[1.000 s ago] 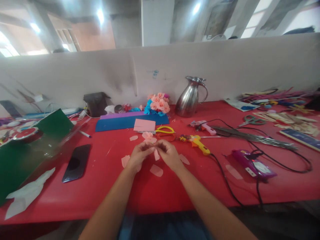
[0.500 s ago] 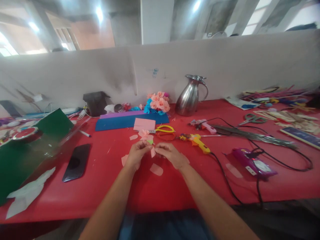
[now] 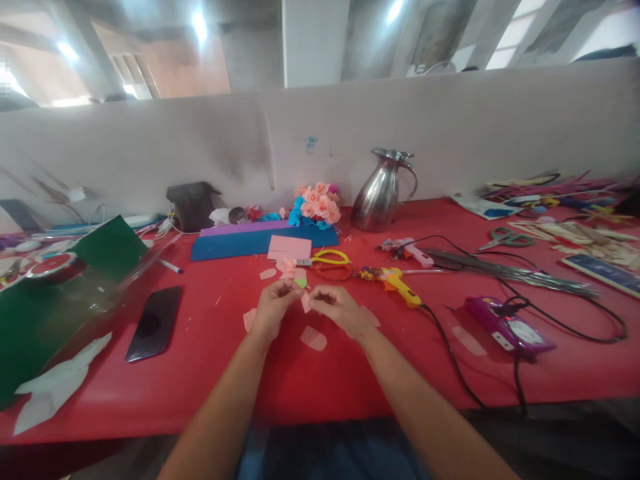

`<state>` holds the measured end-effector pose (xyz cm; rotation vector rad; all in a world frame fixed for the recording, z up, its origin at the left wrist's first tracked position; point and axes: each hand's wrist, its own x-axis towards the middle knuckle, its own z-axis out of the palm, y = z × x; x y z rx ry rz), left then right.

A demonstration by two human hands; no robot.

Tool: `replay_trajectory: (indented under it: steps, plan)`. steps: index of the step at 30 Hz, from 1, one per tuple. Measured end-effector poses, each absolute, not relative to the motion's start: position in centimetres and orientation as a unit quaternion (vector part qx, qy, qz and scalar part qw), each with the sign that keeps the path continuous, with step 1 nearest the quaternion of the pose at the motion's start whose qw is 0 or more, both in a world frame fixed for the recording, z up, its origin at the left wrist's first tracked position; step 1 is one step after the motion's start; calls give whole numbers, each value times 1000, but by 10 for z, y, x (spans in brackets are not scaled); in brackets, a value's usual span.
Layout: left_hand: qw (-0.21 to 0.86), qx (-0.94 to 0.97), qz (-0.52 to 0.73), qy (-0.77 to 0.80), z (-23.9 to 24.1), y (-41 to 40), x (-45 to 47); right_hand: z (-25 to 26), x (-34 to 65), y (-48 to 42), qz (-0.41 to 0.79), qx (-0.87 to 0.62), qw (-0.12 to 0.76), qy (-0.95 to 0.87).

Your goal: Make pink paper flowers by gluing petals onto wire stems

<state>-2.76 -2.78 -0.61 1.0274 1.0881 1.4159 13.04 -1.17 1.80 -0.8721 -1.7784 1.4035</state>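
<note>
In the head view, both hands meet a little below the middle of the frame, raised just over the red table (image 3: pixel 300 393). The left hand (image 3: pixel 270 312) is closed at the fingertips on a small bud (image 3: pixel 300 283), which is pink with a green tip. I think it is held up like this so that the soft paper is not pressed flat on the table. The right hand (image 3: pixel 344 313) pinches a pink petal (image 3: pixel 305 303) between thumb and forefinger. The petal touches the bud or is very near it; the blur does not let me tell which. The fingers of both hands are curled in, not spread.

Loose petals (image 3: pixel 313 339) lie on the table under and beside the hands, I suppose so that each one can be taken without a long reach. The glue gun (image 3: pixel 397 283) lies just to the right of the right hand, with its cord running to the lower right, so it is handy for that hand. Yellow scissors (image 3: pixel 331 257) and pink paper (image 3: pixel 289 247) lie just behind the hands, in front of a blue sheet (image 3: pixel 235 245). Paper roses (image 3: pixel 316 205) and a steel jug (image 3: pixel 381 195) stand further back near the wall, where I judge they are safe from the working hands. A phone (image 3: pixel 154 323) lies at the left, well apart from the paper pieces.
</note>
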Motion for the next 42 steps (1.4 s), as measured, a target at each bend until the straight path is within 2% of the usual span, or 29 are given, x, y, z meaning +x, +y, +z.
replay_trajectory:
  steps: [18,27,33,42]
  plan:
    - [490,385,625,470,-5,-28,-27,14,128,-9,562,-383,376,-629]
    - [494,380,599,504,-6,-27,-23,8,121,-10,546,-434,389,-602]
    - [542,379,577,480,-5,-28,-21,2,121,-8,537,-441,395,-601]
    - [550,393,566,472,-5,-29,-20,-1,122,-7,524,-430,408,-612]
